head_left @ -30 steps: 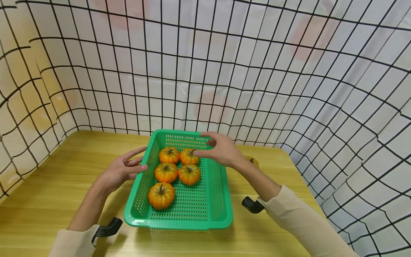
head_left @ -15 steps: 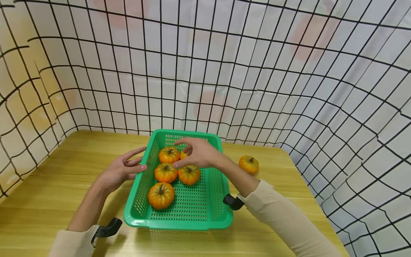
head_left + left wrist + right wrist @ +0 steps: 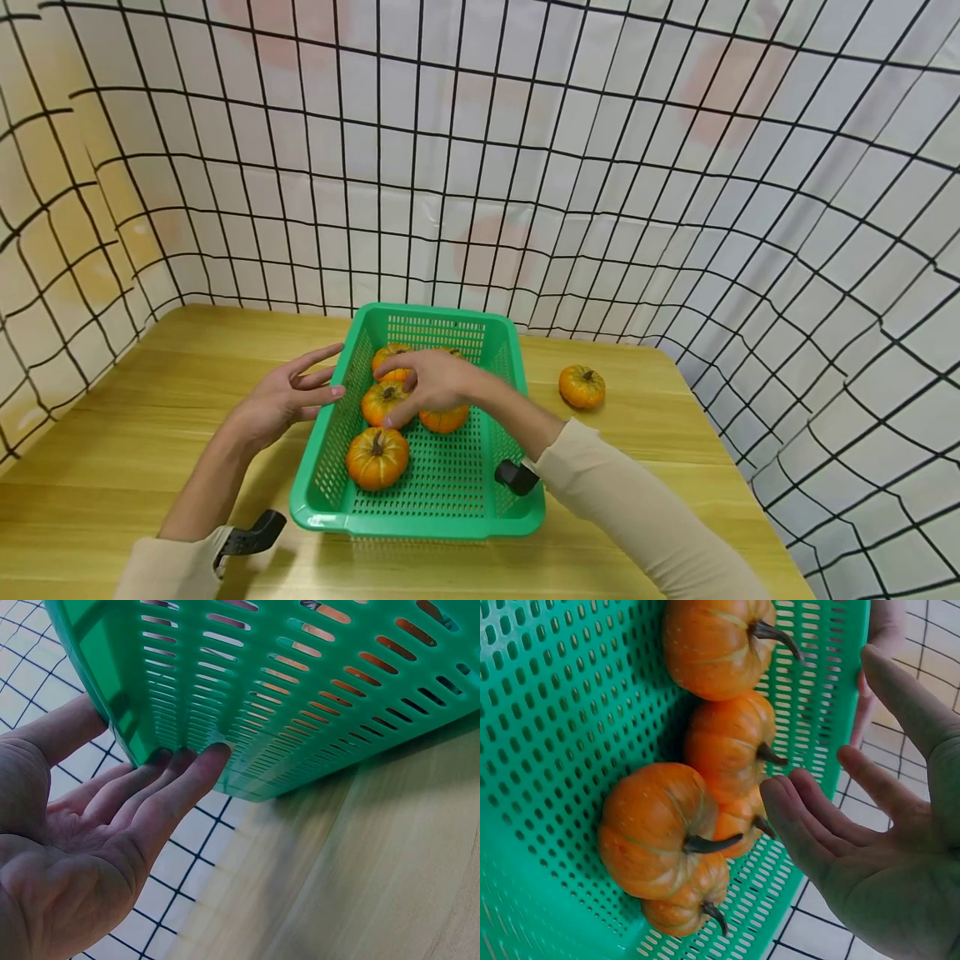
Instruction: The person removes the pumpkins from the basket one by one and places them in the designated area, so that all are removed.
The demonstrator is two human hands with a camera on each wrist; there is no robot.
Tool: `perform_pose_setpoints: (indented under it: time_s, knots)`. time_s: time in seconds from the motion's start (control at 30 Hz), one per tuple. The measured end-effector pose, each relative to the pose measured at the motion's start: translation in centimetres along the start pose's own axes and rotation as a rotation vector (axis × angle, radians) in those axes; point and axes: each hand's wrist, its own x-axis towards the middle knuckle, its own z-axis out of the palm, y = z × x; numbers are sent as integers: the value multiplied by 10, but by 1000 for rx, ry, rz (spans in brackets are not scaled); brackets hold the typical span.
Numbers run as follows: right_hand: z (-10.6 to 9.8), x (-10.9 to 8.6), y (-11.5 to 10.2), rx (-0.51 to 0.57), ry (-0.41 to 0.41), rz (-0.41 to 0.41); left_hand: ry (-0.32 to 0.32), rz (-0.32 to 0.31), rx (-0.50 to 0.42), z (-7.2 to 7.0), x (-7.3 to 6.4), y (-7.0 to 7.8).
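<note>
A green plastic basket (image 3: pixel 420 527) with slotted walls stands on the wooden table, several small orange pumpkins inside. My left hand (image 3: pixel 273 404) rests at its left side; in the left wrist view the thumb is at the rim and extended fingers (image 3: pixel 187 780) lie against the slotted wall. Over the pumpkins hovers my right hand (image 3: pixel 438 379), fingers spread and bent a little, holding nothing. Its thumb tip is just above the front-left pumpkin (image 3: pixel 377 458), and it partly covers the middle-left pumpkin (image 3: pixel 378 403) and the right-hand pumpkin (image 3: pixel 444 420). Dark stems show in the right wrist view.
One more pumpkin (image 3: pixel 582 387) sits on the table (image 3: pixel 637 433) to the right of the basket. White sheeting behind a black wire grid (image 3: pixel 465 208) encloses the back and sides. A dark wrist camera (image 3: pixel 516 477) on the right sleeve overlaps the basket's right wall.
My right hand has moved left and toward me across the basket, from the back right to over the left pumpkins. The outside pumpkin is now uncovered. My left hand has stayed put.
</note>
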Motion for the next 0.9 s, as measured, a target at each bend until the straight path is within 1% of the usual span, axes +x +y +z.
perform_pose_setpoints:
  time_s: [0.2, 0.43, 0.6, 0.83, 0.9]
  knots:
    - [10, 4, -1, -58, -60, 4, 5, -3, 8, 0, 0, 0]
    - [17, 3, -2, -52, -157, 14, 14, -6, 18, -1, 0, -2]
    - [23, 3, -3, -65, -182, 15, 17, -7, 12, -1, 0, -1]
    - [33, 6, -5, -176, -190, 20, 23, -9, -1, 1, -1, -1]
    - [34, 6, -6, -184, -192, 30, 23, -8, 2, 1, 0, -1]
